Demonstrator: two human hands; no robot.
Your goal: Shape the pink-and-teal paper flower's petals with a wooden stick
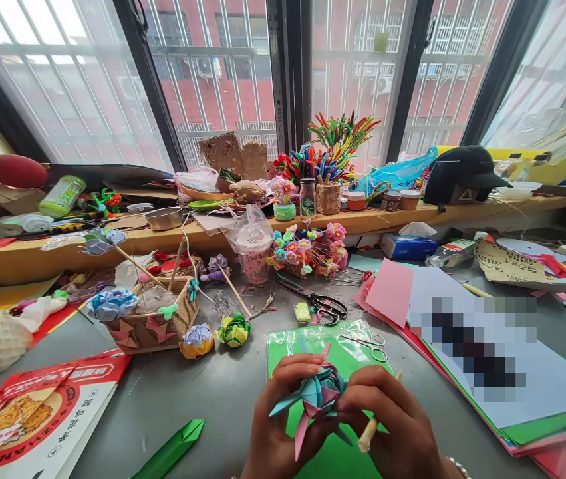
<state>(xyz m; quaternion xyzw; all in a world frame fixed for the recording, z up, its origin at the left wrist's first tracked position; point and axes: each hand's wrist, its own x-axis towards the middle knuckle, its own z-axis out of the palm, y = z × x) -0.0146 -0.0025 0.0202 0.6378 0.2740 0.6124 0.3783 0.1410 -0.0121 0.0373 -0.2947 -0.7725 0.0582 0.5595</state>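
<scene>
I see the left hand (283,406) gripping a blue-and-pink paper flower (323,391) above the green sheet (287,347); the right hand (396,416) pinches its other side, a pale stick (368,435) tucked among the fingers. Too tight a squeeze could crush the petals, and a swing of the stick might snag one. Small scissors (371,344) lie just beyond.

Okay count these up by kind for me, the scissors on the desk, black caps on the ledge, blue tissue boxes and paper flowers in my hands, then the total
Scissors: 2, one black-handled pair and one small silver pair
Black cap: 1
Blue tissue box: 1
Paper flower in your hands: 1
Total: 5
</scene>
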